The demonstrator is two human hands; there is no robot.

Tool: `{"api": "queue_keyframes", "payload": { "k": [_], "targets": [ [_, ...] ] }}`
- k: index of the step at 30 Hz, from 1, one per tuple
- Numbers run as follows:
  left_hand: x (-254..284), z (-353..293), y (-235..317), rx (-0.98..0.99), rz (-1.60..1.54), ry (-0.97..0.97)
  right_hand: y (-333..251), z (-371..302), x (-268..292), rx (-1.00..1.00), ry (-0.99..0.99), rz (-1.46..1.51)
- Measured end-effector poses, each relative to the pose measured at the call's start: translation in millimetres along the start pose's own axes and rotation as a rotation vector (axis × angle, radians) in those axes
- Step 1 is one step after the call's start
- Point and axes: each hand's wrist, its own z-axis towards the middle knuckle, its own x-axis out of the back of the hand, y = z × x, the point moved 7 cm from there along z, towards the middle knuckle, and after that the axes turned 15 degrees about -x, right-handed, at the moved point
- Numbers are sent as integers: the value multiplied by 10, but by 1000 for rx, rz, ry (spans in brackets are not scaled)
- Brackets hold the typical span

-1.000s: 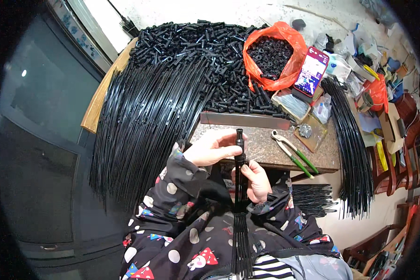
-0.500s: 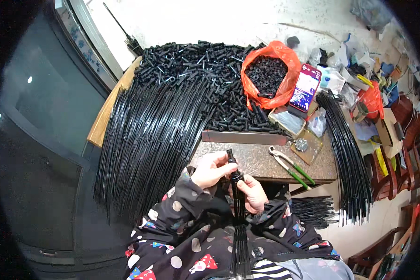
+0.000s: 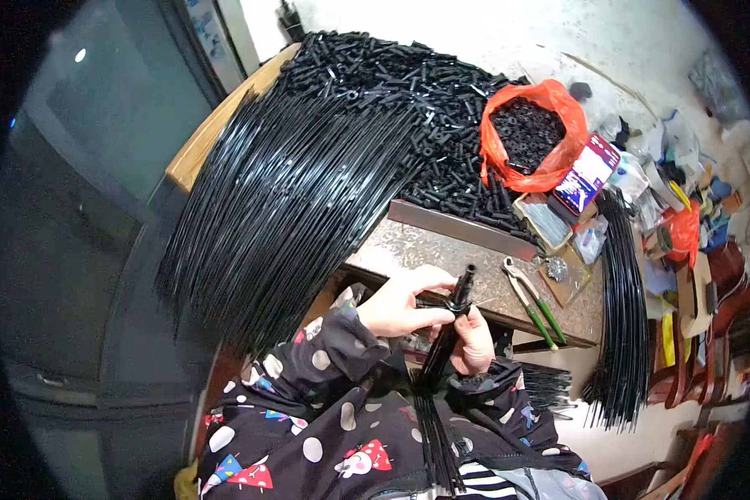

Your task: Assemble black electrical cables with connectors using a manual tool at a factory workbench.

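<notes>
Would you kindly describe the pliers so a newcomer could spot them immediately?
Start at the speckled tabletop, then move right of the right hand. The pliers lie there near the edge, their green handles unlike the black rods further right.

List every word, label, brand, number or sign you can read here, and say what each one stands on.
Nothing can be read clearly enough to quote.
Phone screen: bright marks, too small and blurred to read.
Black bundle: no lettering visible.
Patterned clothing: dots and cartoon figures, no readable words.
Orange-red bag: no legible print.
Clutter at the right: too small and blurred to tell.
</notes>
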Motion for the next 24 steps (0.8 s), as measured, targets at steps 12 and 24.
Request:
{"api": "queue_keyframes", "payload": {
  "k": [12, 24],
  "targets": [
    [-60, 26, -124, -8, -217, -42, -10, 22, 77, 59, -115, -65],
    [-60, 17, -159, -140, -29, 46, -28, 31, 65, 108, -61, -103]
  ]
}}
